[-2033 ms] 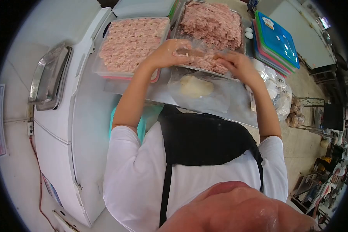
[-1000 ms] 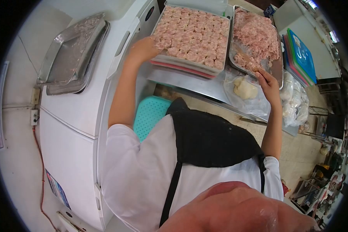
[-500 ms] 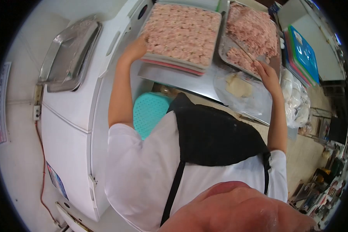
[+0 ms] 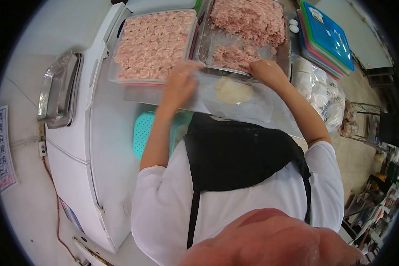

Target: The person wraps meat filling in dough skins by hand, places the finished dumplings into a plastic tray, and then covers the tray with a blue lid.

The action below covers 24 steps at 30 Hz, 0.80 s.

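My left hand (image 4: 181,84) is smeared by motion, in front of the gap between two trays; its fingers cannot be made out. A clear plastic tray (image 4: 113,73) to its left is packed with rows of small meat-filled dumplings (image 4: 155,44). My right hand (image 4: 266,72) is closed at the front rim of a metal tray (image 4: 288,57). Whatever it grips is hidden. Ground meat (image 4: 250,20) is heaped at the back of that tray, with a smaller portion near my right fingers. Pale, thin dough wrappers (image 4: 232,91) lie on a plastic sheet between my hands.
Coloured plastic lids (image 4: 326,33) are stacked at the right, beside two white eggs (image 4: 293,25) and a bag of white packs (image 4: 317,84). A turquoise perforated basket (image 4: 144,135) sits below the metal counter's edge. Foil-like metal trays (image 4: 60,91) rest on the white freezer at left.
My left hand has left the dumpling tray and moved right, towards the wrappers. The thin stick seen in my right hand no longer shows clearly. The whole view has shifted.
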Motion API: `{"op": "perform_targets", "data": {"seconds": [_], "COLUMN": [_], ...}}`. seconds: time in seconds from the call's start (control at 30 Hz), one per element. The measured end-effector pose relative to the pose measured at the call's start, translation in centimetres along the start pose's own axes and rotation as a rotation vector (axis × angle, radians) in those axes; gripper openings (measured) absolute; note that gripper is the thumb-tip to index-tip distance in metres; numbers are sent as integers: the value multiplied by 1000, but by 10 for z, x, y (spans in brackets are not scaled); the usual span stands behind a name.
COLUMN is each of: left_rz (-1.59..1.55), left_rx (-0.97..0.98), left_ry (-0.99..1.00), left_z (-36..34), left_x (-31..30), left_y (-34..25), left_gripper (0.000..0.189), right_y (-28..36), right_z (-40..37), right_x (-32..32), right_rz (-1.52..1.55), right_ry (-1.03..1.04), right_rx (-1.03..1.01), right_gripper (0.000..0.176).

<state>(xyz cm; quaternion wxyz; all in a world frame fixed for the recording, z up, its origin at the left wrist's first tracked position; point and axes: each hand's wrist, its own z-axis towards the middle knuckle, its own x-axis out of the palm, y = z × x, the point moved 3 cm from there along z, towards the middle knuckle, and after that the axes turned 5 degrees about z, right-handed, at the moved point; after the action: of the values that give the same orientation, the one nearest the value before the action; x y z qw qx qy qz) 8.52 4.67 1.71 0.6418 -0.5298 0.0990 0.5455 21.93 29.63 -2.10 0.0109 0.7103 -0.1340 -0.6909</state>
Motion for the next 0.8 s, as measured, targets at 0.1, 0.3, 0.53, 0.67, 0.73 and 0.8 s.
{"op": "perform_targets", "data": {"seconds": [0.1,0.3,0.53,0.67,0.73,0.8], "left_rz": [-152,57,-223,-839,-928,-725], "left_rx": [57,91,-210,-638,-698,-555], "left_ry": [232,215,254,148,132,182], "left_z": [-16,-27,-19,-23,-22,-12], "left_x": [102,156,142,132,128,117], "left_y": [-1,-11,5,32,28,11], "left_gripper": [22,20,18,23,25,28], "right_y": [-21,-75,-43,-52,-39,-25], "right_z": [-16,-13,-36,-26,-13,6], "right_x": [5,-21,0,-4,-25,-28], "right_rz": [173,386,156,474,344,203], "right_ry": [-18,13,-55,120,47,20], "right_rx": [3,46,-123,3,-27,-54], "right_gripper": [33,37,28,31,32,33]}}
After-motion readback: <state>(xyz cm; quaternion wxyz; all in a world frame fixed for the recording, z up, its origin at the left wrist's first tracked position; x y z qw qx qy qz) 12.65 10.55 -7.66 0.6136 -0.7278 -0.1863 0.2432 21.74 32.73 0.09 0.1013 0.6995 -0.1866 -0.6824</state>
